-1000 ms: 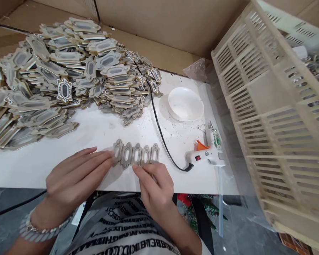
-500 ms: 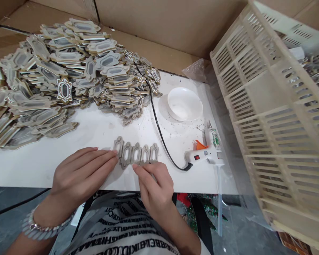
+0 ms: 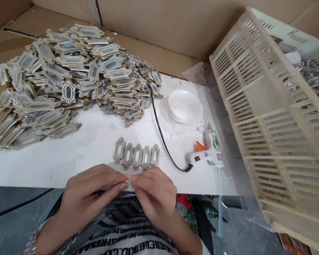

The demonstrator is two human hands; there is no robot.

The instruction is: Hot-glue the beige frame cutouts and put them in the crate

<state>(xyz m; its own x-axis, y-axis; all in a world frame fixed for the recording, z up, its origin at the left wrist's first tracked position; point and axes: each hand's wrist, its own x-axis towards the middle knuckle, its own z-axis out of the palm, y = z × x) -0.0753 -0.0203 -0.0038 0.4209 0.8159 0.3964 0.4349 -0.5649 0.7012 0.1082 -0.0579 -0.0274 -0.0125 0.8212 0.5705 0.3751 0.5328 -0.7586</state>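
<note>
My left hand [image 3: 97, 191] and my right hand [image 3: 156, 193] meet over the table's front edge, fingertips pinched together. Between them is a small pale thing, too blurred to name. Just beyond the fingers, a row of several small grey ornate frames [image 3: 133, 156] lies side by side on the white table. Its leftmost frame [image 3: 118, 160] sits a little farther back than its neighbours. Neither hand touches the row.
A large pile of similar frames [image 3: 69, 60] fills the back left. Right of centre stand a white bowl [image 3: 185, 106] and a white glue gun [image 3: 202, 156] with an orange trigger, its black cord [image 3: 159, 131] crossing the table. A cream slatted crate [image 3: 260, 88] stands at the right.
Both hands have left the row of frames and come back toward my body. Their fingertips now meet around something small. The row stays on the table.
</note>
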